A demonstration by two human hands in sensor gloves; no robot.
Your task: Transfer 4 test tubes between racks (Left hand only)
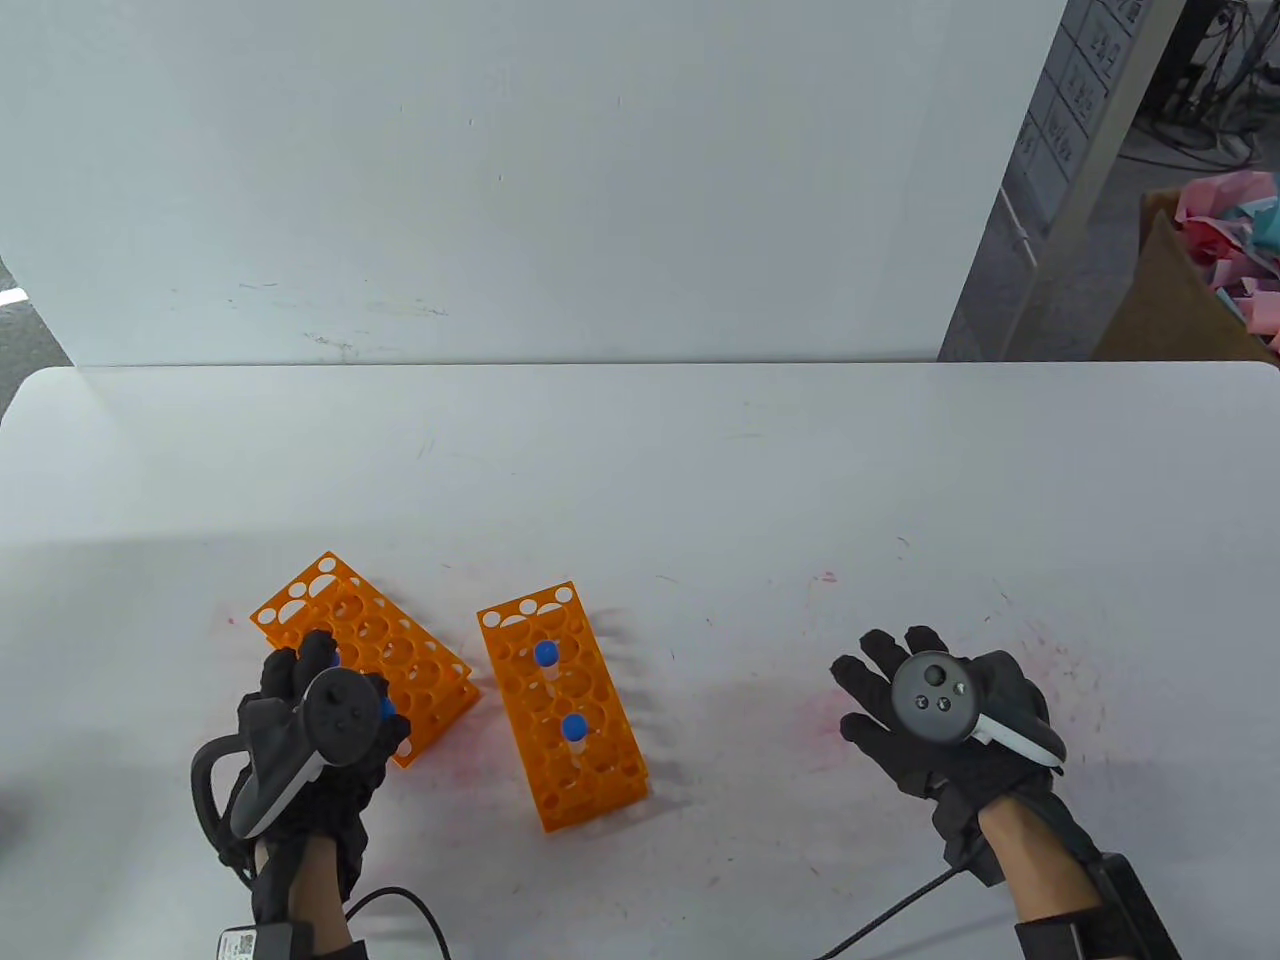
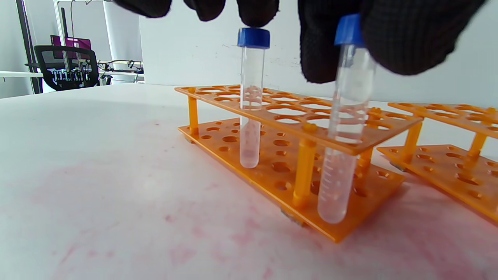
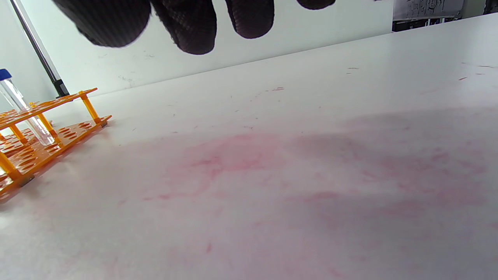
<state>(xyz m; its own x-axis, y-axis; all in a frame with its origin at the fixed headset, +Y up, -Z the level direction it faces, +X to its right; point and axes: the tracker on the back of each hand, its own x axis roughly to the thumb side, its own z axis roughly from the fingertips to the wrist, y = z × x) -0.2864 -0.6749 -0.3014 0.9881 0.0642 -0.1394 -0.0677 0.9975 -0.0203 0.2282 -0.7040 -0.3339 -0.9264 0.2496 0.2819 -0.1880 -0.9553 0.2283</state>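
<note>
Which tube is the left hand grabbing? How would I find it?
Find the orange rack on the table's left, under the left hand. Two blue-capped tubes stand in it; the gripped tube is the near-corner one. Fingers cover its cap, while the other tube stands free.

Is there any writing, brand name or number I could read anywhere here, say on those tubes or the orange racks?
None can be read.
Tube gripped by the left hand: the nearer test tube has faint graduation marks, too blurred to read.
Orange racks: no lettering shows.
Label at the left wrist: a printed code, too small to read.
Wall panels at the far right: dark signs, too blurred.
</note>
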